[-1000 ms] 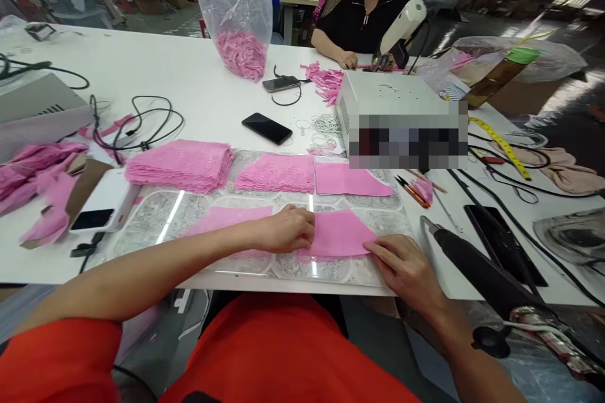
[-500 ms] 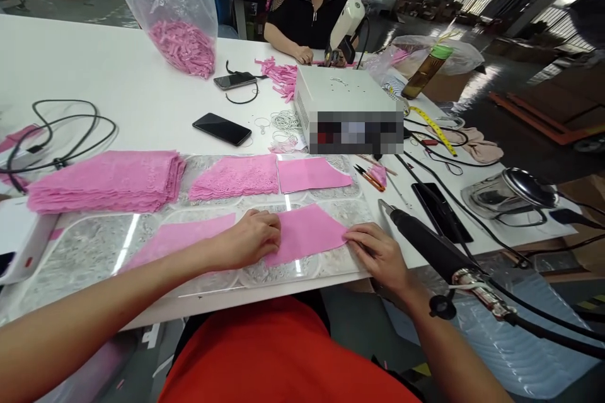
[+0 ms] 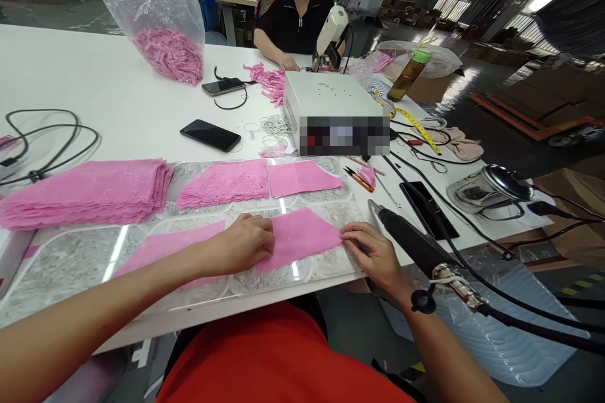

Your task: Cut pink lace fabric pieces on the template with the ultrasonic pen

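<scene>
A pink fabric piece (image 3: 305, 233) with slanted ends lies on the clear patterned mat (image 3: 321, 264) in front of me. My left hand (image 3: 249, 242) rests at its left end with the fingers curled down onto the cloth; the fingertips are hidden. At the right tip of the cloth, my right hand (image 3: 371, 249) pinches the corner between thumb and fingers. More pink fabric (image 3: 165, 245) stretches out left of my left hand, partly under the forearm. Just beyond are a small pile of pink lace pieces (image 3: 227, 182) and a smooth pink piece (image 3: 305, 177).
A thick stack of pink lace (image 3: 89, 195) is at the left. To the right, a black pen-shaped tool (image 3: 411, 239) on a cable points toward the mat, near orange snips (image 3: 359, 179) and a metal mug (image 3: 486, 192). A grey box (image 3: 335, 94) stands ahead; a co-worker sits beyond it.
The view has swung slightly right, so the table's contents appear farther left. Both hands keep nearly the same places on the fabric.
</scene>
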`<move>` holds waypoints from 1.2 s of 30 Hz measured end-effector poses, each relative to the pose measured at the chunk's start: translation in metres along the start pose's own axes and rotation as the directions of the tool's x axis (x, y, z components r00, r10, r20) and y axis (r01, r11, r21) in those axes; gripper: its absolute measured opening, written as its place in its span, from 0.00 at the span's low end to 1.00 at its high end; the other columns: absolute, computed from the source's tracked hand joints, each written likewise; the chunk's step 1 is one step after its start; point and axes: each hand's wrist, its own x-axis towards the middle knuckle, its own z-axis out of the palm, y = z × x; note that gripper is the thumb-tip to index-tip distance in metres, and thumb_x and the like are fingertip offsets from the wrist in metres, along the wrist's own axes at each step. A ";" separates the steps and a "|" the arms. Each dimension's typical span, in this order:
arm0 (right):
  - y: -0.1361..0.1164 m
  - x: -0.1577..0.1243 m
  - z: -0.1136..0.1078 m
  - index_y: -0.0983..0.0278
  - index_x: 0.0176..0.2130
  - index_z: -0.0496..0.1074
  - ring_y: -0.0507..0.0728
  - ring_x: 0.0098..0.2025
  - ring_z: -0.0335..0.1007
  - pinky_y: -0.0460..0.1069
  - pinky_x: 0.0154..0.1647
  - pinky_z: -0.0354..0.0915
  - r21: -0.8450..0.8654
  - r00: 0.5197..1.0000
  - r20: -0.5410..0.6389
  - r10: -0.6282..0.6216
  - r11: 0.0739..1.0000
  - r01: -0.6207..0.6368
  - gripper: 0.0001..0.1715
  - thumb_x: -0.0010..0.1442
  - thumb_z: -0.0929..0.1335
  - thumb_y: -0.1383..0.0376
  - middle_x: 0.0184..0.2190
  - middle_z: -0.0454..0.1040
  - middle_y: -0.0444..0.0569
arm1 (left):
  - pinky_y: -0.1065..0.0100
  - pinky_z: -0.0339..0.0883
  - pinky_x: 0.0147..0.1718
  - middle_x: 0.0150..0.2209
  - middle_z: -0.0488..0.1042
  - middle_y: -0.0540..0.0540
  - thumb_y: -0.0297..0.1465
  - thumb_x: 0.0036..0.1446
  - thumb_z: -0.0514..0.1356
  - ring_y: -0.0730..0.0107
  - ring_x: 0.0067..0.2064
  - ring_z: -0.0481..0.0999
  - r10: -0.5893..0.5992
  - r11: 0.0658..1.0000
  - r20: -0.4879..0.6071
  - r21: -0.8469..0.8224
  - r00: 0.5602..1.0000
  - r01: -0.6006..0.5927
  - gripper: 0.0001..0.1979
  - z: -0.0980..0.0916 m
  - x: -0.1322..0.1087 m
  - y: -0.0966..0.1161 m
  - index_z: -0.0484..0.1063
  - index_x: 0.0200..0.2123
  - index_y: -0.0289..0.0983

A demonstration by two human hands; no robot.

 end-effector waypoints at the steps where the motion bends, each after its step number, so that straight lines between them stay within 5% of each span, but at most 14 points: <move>1: 0.000 0.000 0.000 0.59 0.38 0.76 0.55 0.43 0.77 0.49 0.44 0.74 -0.003 1.000 -0.001 0.004 1.000 -0.004 0.09 0.61 0.66 0.70 0.40 0.77 0.50 | 0.64 0.58 0.47 0.33 0.73 0.50 0.20 0.55 0.60 0.67 0.39 0.74 -0.005 1.000 0.010 0.002 1.000 0.005 0.08 -0.001 0.000 0.001 0.75 0.27 0.38; 5: 0.001 0.000 0.001 0.60 0.37 0.76 0.54 0.43 0.77 0.49 0.43 0.74 -0.024 1.000 -0.023 -0.008 1.000 0.007 0.08 0.61 0.66 0.70 0.40 0.77 0.50 | 0.64 0.59 0.47 0.32 0.74 0.50 0.22 0.57 0.60 0.67 0.39 0.74 -0.029 0.999 0.055 0.020 0.998 0.028 0.09 -0.008 0.005 0.007 0.75 0.27 0.37; 10: -0.006 0.004 0.007 0.58 0.39 0.76 0.55 0.43 0.75 0.50 0.43 0.74 -0.104 0.991 -0.106 -0.078 0.992 0.067 0.10 0.62 0.66 0.69 0.39 0.75 0.50 | 0.67 0.64 0.36 0.36 0.75 0.46 0.33 0.61 0.62 0.64 0.36 0.76 -0.103 0.994 0.017 0.032 0.995 0.102 0.06 -0.010 0.024 0.026 0.76 0.34 0.36; 15: -0.016 0.015 0.015 0.57 0.41 0.77 0.53 0.38 0.73 0.48 0.39 0.73 -0.163 0.975 -0.146 -0.164 0.977 0.140 0.10 0.61 0.67 0.69 0.37 0.74 0.48 | 0.62 0.67 0.40 0.42 0.76 0.40 0.42 0.54 0.67 0.52 0.43 0.77 -0.133 0.988 -0.083 -0.086 0.988 0.126 0.21 0.003 0.060 0.050 0.73 0.46 0.35; 21: -0.029 0.032 0.022 0.57 0.38 0.77 0.54 0.37 0.74 0.49 0.37 0.72 -0.069 0.983 -0.134 -0.129 0.990 0.121 0.09 0.62 0.67 0.67 0.35 0.75 0.48 | 0.69 0.66 0.33 0.29 0.77 0.47 0.30 0.53 0.64 0.63 0.35 0.77 -0.213 0.922 -0.139 -0.356 0.967 0.152 0.04 0.011 0.084 0.045 0.76 0.33 0.35; 29: -0.059 0.048 0.040 0.61 0.39 0.73 0.53 0.33 0.72 0.49 0.36 0.70 -0.003 0.984 -0.160 -0.078 0.997 0.078 0.06 0.61 0.67 0.62 0.33 0.76 0.48 | 0.75 0.66 0.25 0.22 0.74 0.51 0.25 0.50 0.63 0.75 0.26 0.74 -0.354 0.655 -0.126 -0.741 0.927 0.149 0.03 0.001 0.048 0.018 0.72 0.25 0.33; 33: -0.073 0.050 0.060 0.62 0.36 0.70 0.53 0.28 0.69 0.49 0.30 0.66 -0.135 0.999 0.016 -0.036 0.990 0.038 0.15 0.55 0.71 0.54 0.29 0.74 0.47 | 0.75 0.68 0.26 0.24 0.75 0.48 0.24 0.54 0.61 0.77 0.25 0.74 -0.484 0.520 -0.155 -0.843 0.861 0.141 0.04 -0.010 0.017 0.003 0.70 0.26 0.32; 36: -0.083 0.051 0.080 0.62 0.31 0.69 0.54 0.27 0.68 0.48 0.28 0.61 -0.251 0.990 0.123 -0.071 0.963 0.100 0.07 0.57 0.68 0.60 0.26 0.73 0.46 | 0.75 0.69 0.26 0.26 0.76 0.46 0.24 0.54 0.61 0.78 0.25 0.74 -0.566 0.468 -0.191 -0.875 0.802 0.122 0.05 -0.018 -0.012 -0.009 0.68 0.27 0.32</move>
